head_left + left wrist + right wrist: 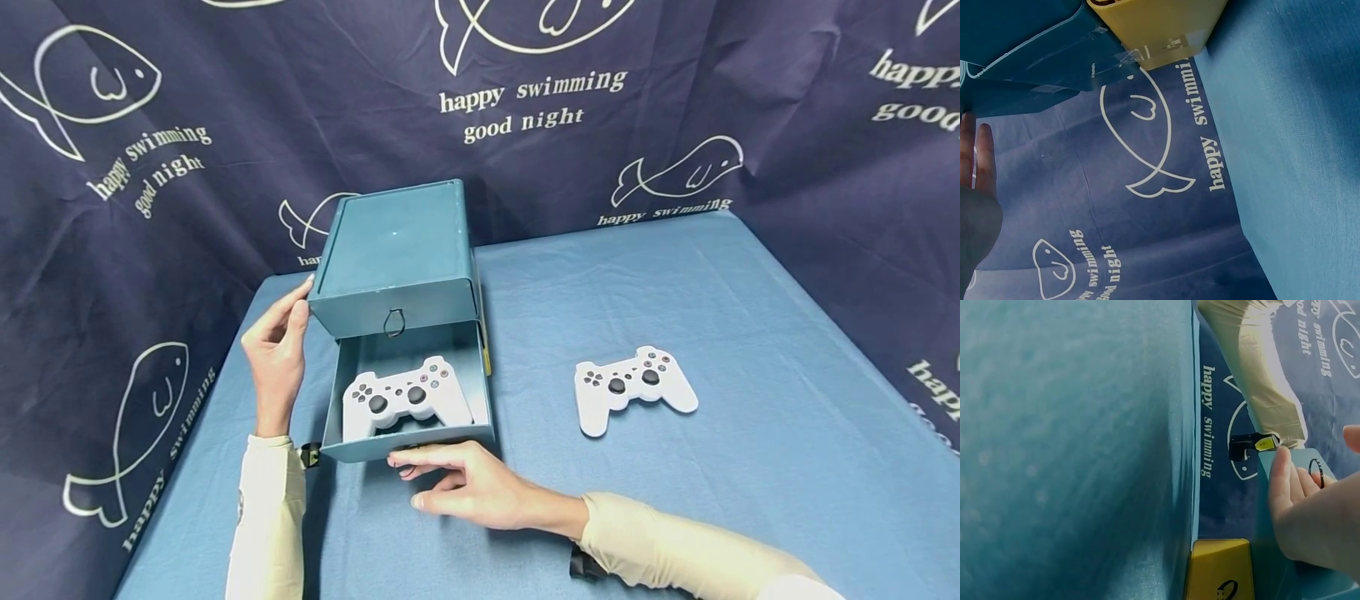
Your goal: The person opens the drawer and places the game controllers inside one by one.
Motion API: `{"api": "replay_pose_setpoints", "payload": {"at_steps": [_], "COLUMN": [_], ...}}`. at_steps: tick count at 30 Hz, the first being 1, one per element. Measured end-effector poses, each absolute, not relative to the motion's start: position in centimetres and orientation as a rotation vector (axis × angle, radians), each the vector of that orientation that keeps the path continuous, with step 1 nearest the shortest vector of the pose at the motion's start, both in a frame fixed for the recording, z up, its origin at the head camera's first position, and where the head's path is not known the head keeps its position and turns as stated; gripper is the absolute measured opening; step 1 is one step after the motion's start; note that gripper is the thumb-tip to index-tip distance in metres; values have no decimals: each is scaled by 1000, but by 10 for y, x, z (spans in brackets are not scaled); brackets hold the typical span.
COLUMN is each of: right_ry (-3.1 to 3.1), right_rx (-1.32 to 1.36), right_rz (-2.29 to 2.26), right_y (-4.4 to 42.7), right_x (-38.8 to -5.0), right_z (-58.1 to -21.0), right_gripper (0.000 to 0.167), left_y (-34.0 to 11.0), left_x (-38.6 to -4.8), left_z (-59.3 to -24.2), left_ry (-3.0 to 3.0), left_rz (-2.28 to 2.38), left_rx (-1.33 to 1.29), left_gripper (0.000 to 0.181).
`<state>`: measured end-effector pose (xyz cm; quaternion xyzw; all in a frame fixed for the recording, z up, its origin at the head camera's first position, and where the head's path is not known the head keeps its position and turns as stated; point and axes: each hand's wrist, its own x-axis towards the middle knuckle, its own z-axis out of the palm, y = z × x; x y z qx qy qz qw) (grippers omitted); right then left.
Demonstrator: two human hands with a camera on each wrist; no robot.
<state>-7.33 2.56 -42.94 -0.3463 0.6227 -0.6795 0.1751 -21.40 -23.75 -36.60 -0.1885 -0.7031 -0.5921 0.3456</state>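
Observation:
A teal two-drawer box (397, 233) stands on the table, its lower drawer (481, 375) pulled out. Inside that drawer lies a white game controller (397, 392). A second white game controller (633, 383) lies on the cloth to the right. My left hand (277, 354) rests its fingertips against the box's upper left front corner; in the left wrist view two straight fingers (984, 156) touch its side. At the lower drawer's front, my right hand (480, 487) touches the panel with extended fingers, beside a slack black loop (1315, 470). Whether a finger passes through the loop is unclear.
The upper drawer is closed, with a black loop pull (393, 322) on its front. A yellow object (1219, 572) stands against the box's right side. Blue cloth (720, 308) covers the table, and a dark curtain (540, 167) printed with fish hangs behind.

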Motion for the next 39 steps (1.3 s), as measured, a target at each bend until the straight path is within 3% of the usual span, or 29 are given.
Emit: {"api": "replay_pose_setpoints", "payload": {"at_steps": [18,29,39], "right_ry": [1851,1940,1955], "right_rx": [-898,-723,-711], "right_rz": [-2001,-2065,-2093], "right_y": [21,13,11], "right_x": [-73,-68,-70], "right_z": [-428,-426,-426], "right_gripper": [39,25,25], "left_y": [-238,-238,-237], "left_x": [-213,-213,-214], "left_z": [-365,-366,-365], "left_ry": [-1840,-1829,-1817], "left_rz": [-1515,-1550,-1554], "left_rx": [-484,-496,-502], "left_gripper": [27,27,27]}}
